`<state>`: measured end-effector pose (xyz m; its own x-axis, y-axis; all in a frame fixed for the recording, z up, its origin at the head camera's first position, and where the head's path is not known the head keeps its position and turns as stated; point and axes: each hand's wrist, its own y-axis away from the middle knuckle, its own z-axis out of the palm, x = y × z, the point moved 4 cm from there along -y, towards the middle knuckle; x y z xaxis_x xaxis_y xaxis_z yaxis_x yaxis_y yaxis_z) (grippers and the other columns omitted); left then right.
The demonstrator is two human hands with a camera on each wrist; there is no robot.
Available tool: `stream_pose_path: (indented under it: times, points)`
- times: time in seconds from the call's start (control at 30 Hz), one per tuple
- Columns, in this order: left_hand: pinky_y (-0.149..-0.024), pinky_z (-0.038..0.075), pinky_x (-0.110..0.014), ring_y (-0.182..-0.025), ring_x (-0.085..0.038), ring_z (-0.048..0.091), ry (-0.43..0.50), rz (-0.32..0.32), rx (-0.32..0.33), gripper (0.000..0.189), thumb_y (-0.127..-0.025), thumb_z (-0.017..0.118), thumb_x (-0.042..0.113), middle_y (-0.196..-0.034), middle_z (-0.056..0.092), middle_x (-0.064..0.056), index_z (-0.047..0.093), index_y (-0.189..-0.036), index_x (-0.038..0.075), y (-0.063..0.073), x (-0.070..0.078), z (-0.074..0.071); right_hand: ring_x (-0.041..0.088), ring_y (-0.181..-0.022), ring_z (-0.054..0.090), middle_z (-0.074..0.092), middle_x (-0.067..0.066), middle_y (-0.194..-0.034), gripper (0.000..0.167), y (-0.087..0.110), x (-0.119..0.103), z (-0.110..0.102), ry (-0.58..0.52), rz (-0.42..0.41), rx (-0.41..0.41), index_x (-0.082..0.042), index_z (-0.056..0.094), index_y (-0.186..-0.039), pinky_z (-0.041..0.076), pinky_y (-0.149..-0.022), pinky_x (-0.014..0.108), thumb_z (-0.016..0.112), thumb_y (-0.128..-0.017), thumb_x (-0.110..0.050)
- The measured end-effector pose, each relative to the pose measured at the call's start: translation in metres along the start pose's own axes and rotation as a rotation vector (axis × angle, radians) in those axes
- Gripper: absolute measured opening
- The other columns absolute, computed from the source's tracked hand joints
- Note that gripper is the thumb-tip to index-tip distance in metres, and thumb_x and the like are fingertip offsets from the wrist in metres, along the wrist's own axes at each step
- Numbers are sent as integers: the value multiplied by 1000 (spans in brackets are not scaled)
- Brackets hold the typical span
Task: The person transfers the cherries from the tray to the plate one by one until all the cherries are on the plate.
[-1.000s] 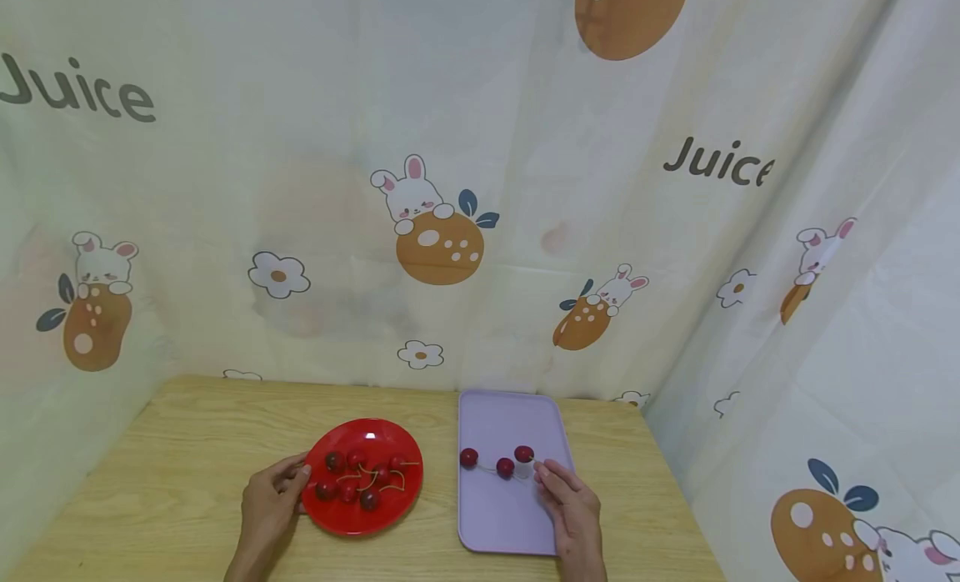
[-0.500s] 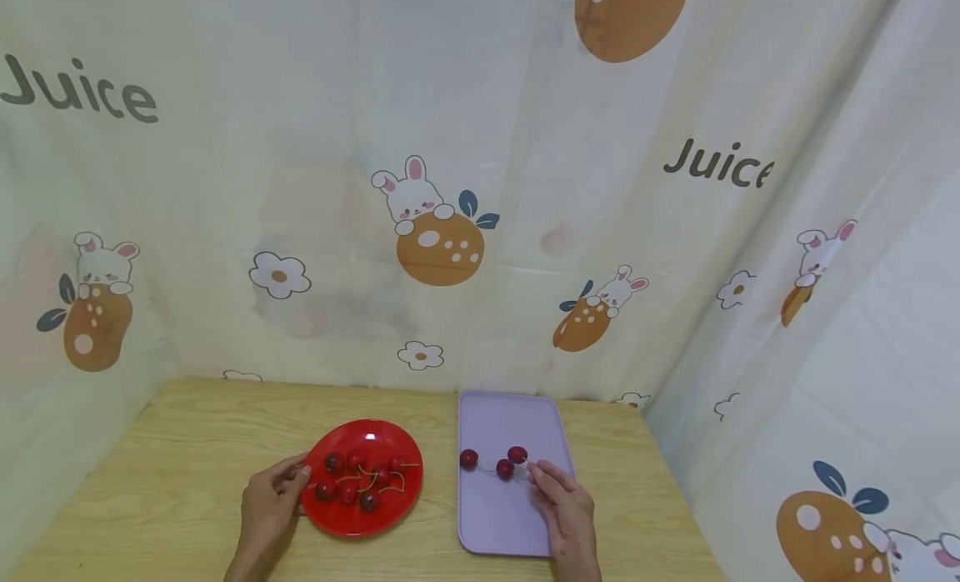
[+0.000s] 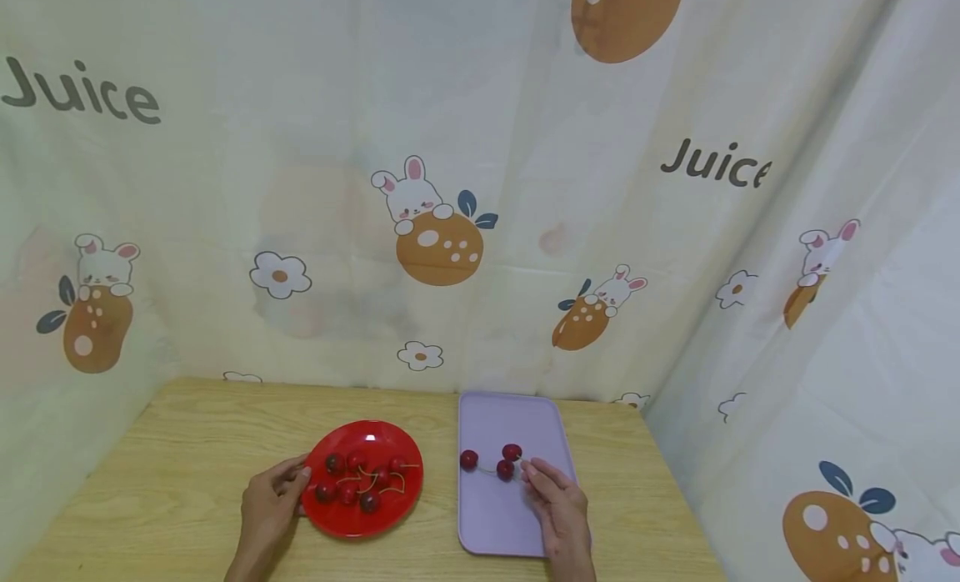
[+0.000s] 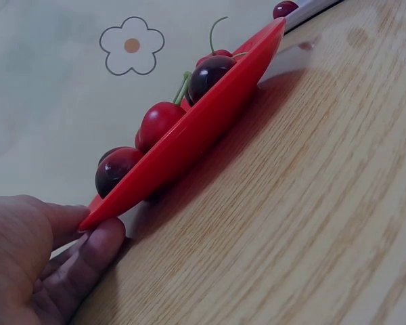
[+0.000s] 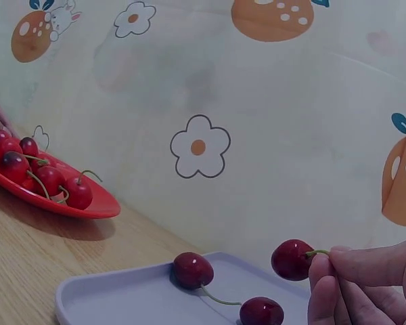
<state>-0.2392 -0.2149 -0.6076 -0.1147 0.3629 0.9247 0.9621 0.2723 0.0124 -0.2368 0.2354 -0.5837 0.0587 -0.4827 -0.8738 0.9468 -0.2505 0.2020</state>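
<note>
My left hand (image 3: 268,505) grips the left rim of a red plate (image 3: 367,522), thumb on top and fingers beneath, as the left wrist view shows. Several dark red cherries (image 4: 164,124) with green stems lie in that plate. At the right, my right hand (image 3: 561,509) pinches one cherry (image 5: 292,260) by its stem between thumb and finger. The pinched cherry hangs above a pale purple tray (image 3: 504,528). Two more cherries lie on the tray, one at its left edge (image 3: 468,459) and another near the middle (image 3: 506,470).
Both plate and tray stand on a light wood-grain table (image 3: 187,449), with a strip of tabletop between them. A pale curtain (image 3: 330,190) printed with rabbits, fruit and flowers encloses the back and sides.
My right hand has moved slightly left over the tray, carrying the pinched cherry with it. My left hand, the plate and the other cherries stay in place.
</note>
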Motion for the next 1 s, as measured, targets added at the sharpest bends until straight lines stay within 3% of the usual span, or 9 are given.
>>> stream_pose_path:
  times: [0.5, 0.8, 1.0]
  points:
    - [-57, 63, -23, -71, -8, 68, 19, 5, 0, 38, -110, 65, 12, -115, 75, -23, 66, -144, -4, 1, -3, 1, 8, -85, 79, 85, 2, -96, 19, 1, 11, 8, -12, -3, -70, -7, 79, -105, 67, -82, 19, 69, -101, 8]
    - [-60, 65, -24, -77, -8, 68, 15, 2, 5, 38, -110, 64, 11, -117, 75, -24, 66, -146, -2, -1, -5, 2, 9, -89, 80, 85, 3, -98, 19, 3, 12, 23, 15, -23, -78, 2, 78, -117, 67, -83, 20, 73, -99, 6]
    - [-60, 65, -25, -76, -9, 68, 21, -7, -2, 39, -110, 63, 10, -118, 74, -24, 65, -147, -2, -1, -7, 3, 9, -88, 80, 85, 2, -97, 17, 7, 15, 31, 35, -8, -95, -3, 79, -112, 67, -85, 20, 71, -100, 6]
